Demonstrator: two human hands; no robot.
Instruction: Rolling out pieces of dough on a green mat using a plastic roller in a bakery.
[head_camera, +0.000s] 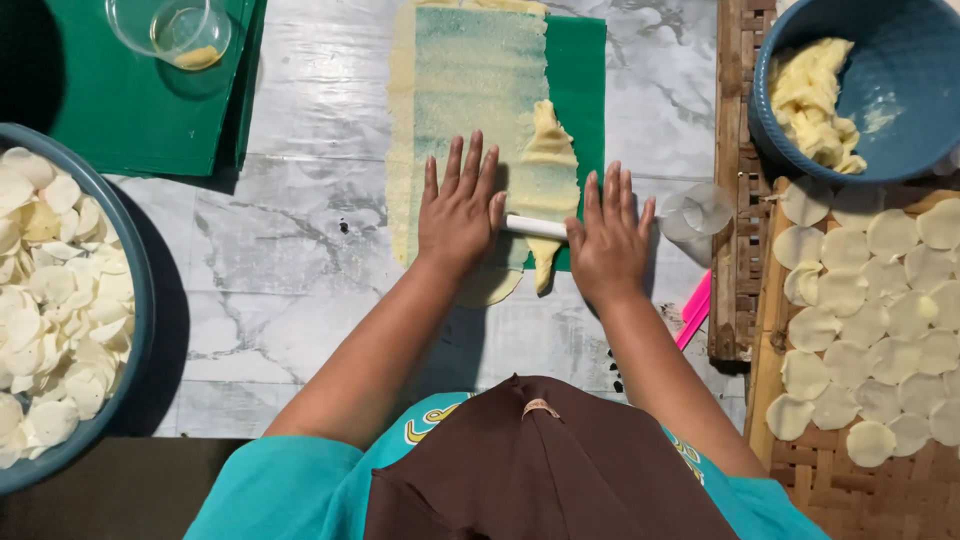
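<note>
A: Where is the white cylindrical rolling pin (535, 227) found?

B: It is laid across the thin, pale yellow sheet of dough (465, 110), its long axis running left to right. The sheet is stretched away from the person over a green mat (580, 70) on the grey marble table (290, 240).

A: How are the hands placed?

B: The left hand (460, 210) and the right hand (608, 240) are pressed flat on the pin's two ends, fingers spread, nothing gripped. Both are equally near.

A: And around?

B: Round dough discs (870, 300) are spread on a woven bamboo tray (800, 470) at right; a blue bowl (900, 110) holds lumpy dough.
</note>
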